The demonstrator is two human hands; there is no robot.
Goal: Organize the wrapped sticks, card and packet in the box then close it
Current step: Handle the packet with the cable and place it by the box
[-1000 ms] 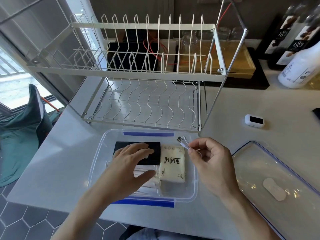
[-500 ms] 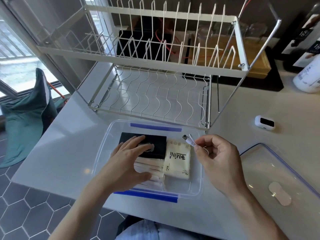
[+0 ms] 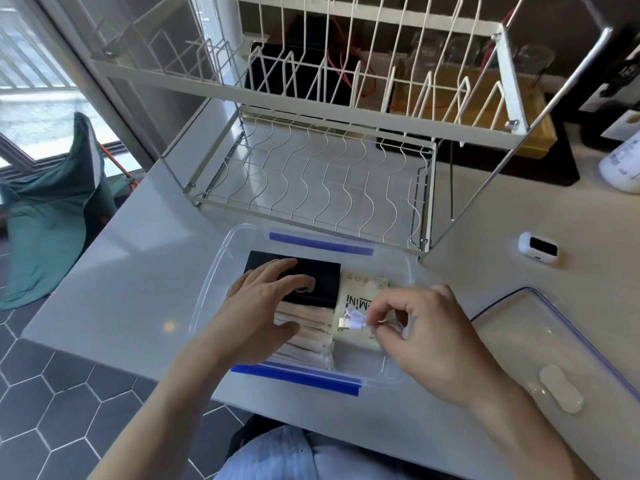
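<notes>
A clear plastic box (image 3: pixel 214 282) with blue clips stands open at the counter's front edge. Inside lie a black card (image 3: pixel 325 278) at the back left, several cream wrapped sticks (image 3: pixel 308 327) in front of it, and a cream packet (image 3: pixel 360 289) printed "MiNi" on the right. My left hand (image 3: pixel 263 306) rests flat, fingers spread, on the card and the sticks. My right hand (image 3: pixel 426 337) hovers over the packet, pinching a small white plug (image 3: pixel 351 322) between thumb and fingers. The clear lid (image 3: pixel 561 344) lies flat to the right of the box.
A white two-tier wire dish rack (image 3: pixel 311 181) stands just behind the box. A small white device (image 3: pixel 538 245) sits on the counter at the right, a white bottle (image 3: pixel 623 161) farther back. A green cloth (image 3: pixel 52 216) hangs beyond the counter's left edge.
My right hand has come down and left from beside the box's right rim to above the packet, still holding the white plug. My left hand has stayed on the card and sticks.
</notes>
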